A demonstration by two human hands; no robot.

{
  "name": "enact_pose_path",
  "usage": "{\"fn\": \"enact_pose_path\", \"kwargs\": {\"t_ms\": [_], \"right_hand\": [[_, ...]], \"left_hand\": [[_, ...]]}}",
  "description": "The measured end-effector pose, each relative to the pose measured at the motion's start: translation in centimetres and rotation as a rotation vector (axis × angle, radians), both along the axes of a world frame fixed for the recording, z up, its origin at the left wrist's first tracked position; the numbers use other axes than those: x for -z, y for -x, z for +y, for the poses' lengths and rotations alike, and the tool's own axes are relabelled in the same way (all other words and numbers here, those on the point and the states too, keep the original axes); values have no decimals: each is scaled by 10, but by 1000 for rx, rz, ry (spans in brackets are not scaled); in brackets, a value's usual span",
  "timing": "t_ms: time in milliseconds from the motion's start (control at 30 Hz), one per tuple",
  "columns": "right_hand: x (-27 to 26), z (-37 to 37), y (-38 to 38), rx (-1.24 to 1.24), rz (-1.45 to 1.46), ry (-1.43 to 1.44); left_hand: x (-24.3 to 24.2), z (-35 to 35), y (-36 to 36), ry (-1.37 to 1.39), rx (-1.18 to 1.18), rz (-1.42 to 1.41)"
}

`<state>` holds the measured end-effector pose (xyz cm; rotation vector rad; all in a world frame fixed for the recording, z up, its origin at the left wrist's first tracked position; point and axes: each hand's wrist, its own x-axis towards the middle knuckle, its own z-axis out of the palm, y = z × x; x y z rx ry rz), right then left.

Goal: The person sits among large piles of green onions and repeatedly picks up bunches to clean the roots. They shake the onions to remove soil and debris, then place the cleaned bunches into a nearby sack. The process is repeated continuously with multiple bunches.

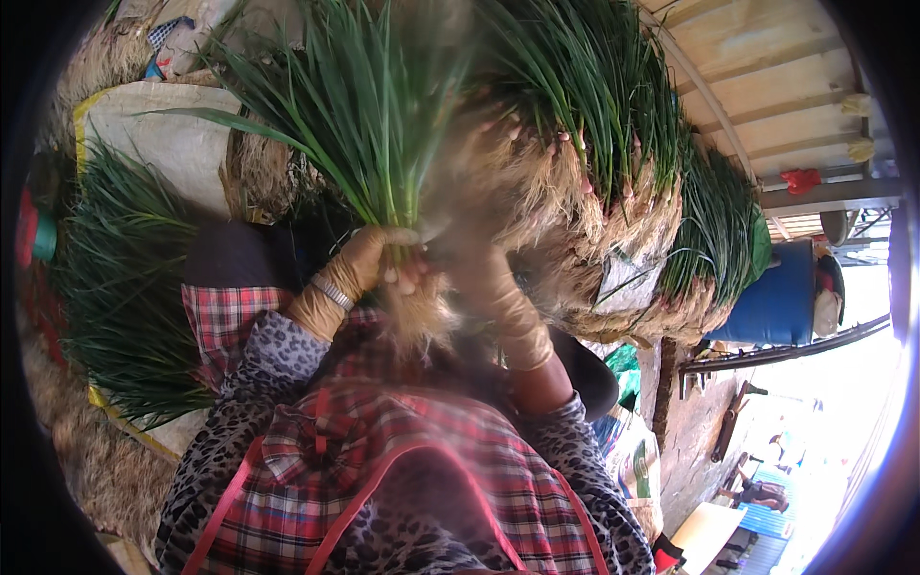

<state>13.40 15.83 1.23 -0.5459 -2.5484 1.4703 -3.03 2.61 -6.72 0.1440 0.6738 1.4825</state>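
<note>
My left hand (370, 262), in a tan glove with a metal watch band at the wrist, grips a bunch of leafy green garlic-like plants (374, 165) just above their pinkish bulbs. The leaves fan upward and away from me, while pale stringy roots (417, 309) hang over my lap. Beside the bulbs on the right is my right hand (481, 280), gloved too. A blurred patch in the middle of the view hides its fingers, so whether it holds anything cannot be made out.
A tall pile of the same plants (604, 136) rises ahead to the right, roots facing me. More leaves (129, 287) lie on a pale woven sack (165, 136) at left. A blue barrel (769, 295) stands beyond the pile. A person (765, 494) is far off at lower right.
</note>
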Motion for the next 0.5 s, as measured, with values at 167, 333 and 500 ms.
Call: {"fn": "enact_pose_path", "kwargs": {"t_ms": [167, 333, 500], "right_hand": [[-87, 10, -55, -285, 448, 662], [-30, 13, -71, 126, 285, 573], [-73, -56, -21, 27, 92, 1170]], "left_hand": [[-11, 1, -8, -83, -50, -72], [-21, 6, -19, -107, -115, -122], [-71, 2, -27, -380, -165, -315]]}}
